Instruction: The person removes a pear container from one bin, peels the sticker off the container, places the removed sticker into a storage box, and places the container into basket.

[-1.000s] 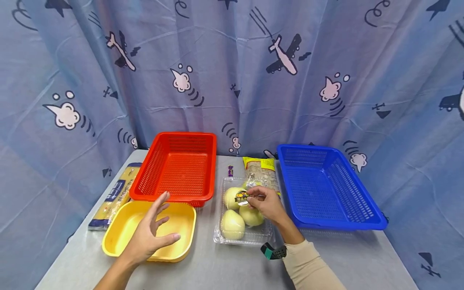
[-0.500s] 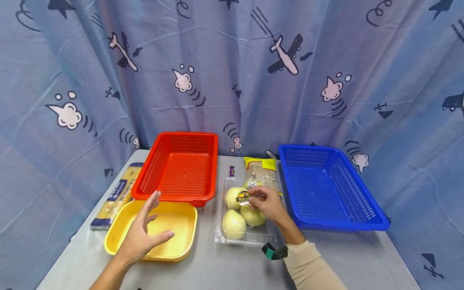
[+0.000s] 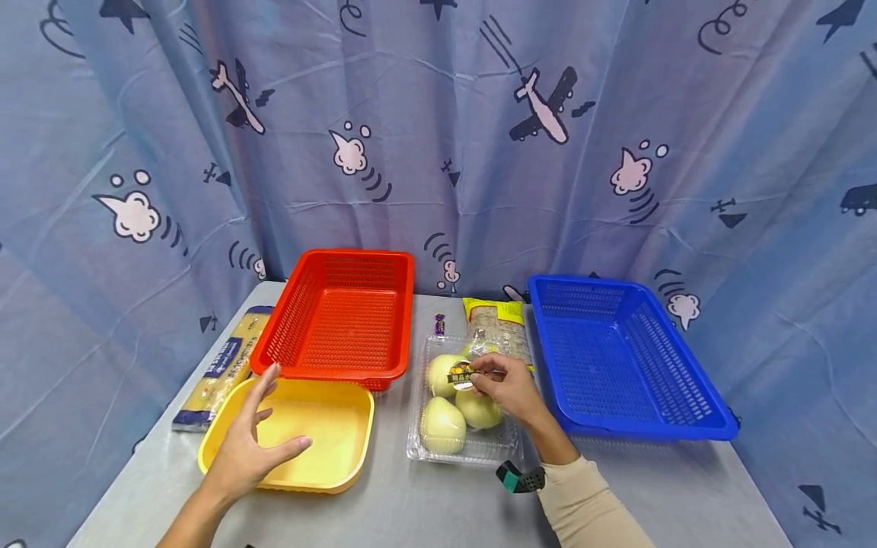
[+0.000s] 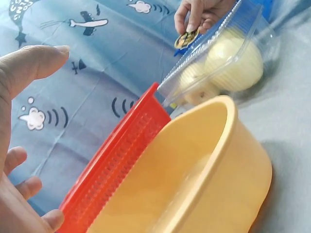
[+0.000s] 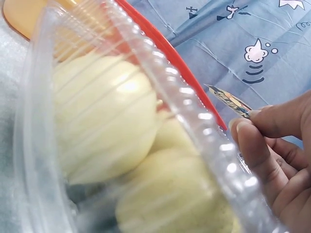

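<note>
My right hand (image 3: 508, 387) pinches a round fruit sticker (image 3: 461, 375), dark and white with colourful print, between thumb and fingertip. In the right wrist view the sticker (image 5: 232, 102) is tilted, seen nearly edge-on above the lid's ridged edge. Below it, a clear plastic box (image 3: 473, 453) holds several pale yellow-green fruits (image 3: 442, 425). My left hand (image 3: 241, 455) is over the left side of a yellow basin (image 3: 366, 426), its thumb and fingers spread apart with nothing between them. Red basket (image 4: 116, 160) and basin (image 4: 248, 170) lie beyond that hand in the left wrist view.
A red basket (image 3: 404, 358) stands behind the basin, and a blue basket (image 3: 562, 396) to the right. At the left lies a long yellow and navy packet (image 3: 222, 365). Behind the box are a yellow-topped bag (image 3: 503, 316) and a small purple wrapped candy (image 3: 440, 325).
My left hand has drifted left and slightly down across the basin, fingers still spread. The right hand and sticker hold nearly the same place over the box; the head view has shifted slightly.
</note>
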{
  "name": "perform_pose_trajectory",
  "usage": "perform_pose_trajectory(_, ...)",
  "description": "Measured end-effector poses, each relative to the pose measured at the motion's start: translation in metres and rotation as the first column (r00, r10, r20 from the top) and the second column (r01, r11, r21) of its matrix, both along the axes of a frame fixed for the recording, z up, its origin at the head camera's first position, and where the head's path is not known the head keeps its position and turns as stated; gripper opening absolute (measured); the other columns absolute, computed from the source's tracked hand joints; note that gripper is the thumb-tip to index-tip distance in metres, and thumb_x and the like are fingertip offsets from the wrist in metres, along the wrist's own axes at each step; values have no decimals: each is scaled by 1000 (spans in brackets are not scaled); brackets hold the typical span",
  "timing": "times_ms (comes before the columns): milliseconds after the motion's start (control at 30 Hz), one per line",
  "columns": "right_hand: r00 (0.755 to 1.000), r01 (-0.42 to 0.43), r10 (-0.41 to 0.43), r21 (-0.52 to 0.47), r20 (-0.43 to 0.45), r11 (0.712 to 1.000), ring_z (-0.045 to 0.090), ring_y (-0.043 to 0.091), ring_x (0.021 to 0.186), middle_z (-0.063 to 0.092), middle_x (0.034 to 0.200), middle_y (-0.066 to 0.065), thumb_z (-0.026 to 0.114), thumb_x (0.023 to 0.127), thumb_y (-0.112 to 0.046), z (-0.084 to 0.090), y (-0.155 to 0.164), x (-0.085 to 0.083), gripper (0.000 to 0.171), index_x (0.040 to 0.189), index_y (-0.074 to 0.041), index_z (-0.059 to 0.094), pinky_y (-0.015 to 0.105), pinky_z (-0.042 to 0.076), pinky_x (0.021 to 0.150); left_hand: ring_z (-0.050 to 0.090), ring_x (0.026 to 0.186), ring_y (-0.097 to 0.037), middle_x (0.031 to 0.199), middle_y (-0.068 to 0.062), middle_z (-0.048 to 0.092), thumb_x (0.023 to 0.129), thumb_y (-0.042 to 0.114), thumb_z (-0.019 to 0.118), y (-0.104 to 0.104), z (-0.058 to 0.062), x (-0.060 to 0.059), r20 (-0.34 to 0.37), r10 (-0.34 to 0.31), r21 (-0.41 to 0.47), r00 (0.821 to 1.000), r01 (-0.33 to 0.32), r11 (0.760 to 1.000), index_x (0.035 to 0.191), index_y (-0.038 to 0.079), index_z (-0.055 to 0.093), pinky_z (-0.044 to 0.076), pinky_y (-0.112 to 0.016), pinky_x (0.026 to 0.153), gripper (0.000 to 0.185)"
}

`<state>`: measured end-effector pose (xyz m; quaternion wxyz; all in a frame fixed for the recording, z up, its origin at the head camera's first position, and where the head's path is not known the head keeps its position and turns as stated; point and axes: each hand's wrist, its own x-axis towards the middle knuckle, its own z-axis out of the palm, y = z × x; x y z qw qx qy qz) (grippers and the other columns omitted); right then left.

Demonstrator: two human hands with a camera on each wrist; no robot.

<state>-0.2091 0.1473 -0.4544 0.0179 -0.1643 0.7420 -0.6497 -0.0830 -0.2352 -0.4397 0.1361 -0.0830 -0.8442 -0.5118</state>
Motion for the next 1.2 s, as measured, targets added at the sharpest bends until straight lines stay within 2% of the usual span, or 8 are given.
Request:
perform_pose_trajectory(267,1000,20,-20,7,-13,1000,62,21,63,59,77,17,67,83,14,-5,-1,-2,17,99,15,63,30,56,59,28,131,-33,153,-11,28,73,14,85,-10,-5,3,17,56,-14,998,-56,998,153,33,22,32,-37,95,104)
perform_pose_trajectory(400,1000,18,-18,11,-10,1000,63,21,64,59,77,16,67,83,14,-5,-1,-2,17,99,15,63,29,56,59,28,132,-33,154,-11,27,72,14,85,-15,-7,3,15,76,-16,997,-76,997,154,32,22,31,-38,94,105)
perform_pose_trajectory(667,1000,4,-4,6,-20,1000,63,26,64,60,78,16,66,83,14,-6,1,-1,17,100,17,62,33,56,58,21,134,-39,157,-10,20,73,16,84,-28,-7,2,68,112,5,991,-113,994,155,32,17,26,-64,97,108)
perform_pose_trajectory(833,1000,21,-21,17,-11,1000,63,21,64,59,77,15,67,83,13,-7,1,-2,17,100,15,63,30,56,59,18,135,-43,158,-11,17,73,18,85,-34,-8,3,92,136,-6,986,-136,991,155,32,16,24,-67,97,108)
perform_pose_trajectory(1067,999,34,-34,23,-37,999,62,20,63,59,76,15,67,83,12,-8,1,-1,16,98,14,64,29,55,58,12,138,-47,158,-17,11,74,21,84,-44,-12,6,138,145,-40,980,-141,989,156,27,14,21,-70,99,109)
perform_pose_trajectory(1200,999,35,-34,27,-37,999,62,19,63,60,76,15,67,83,12,-7,1,0,16,99,14,64,28,55,57,7,140,-44,158,-17,10,73,18,84,-52,-16,7,120,126,-38,985,-123,992,156,24,15,17,-72,100,109)
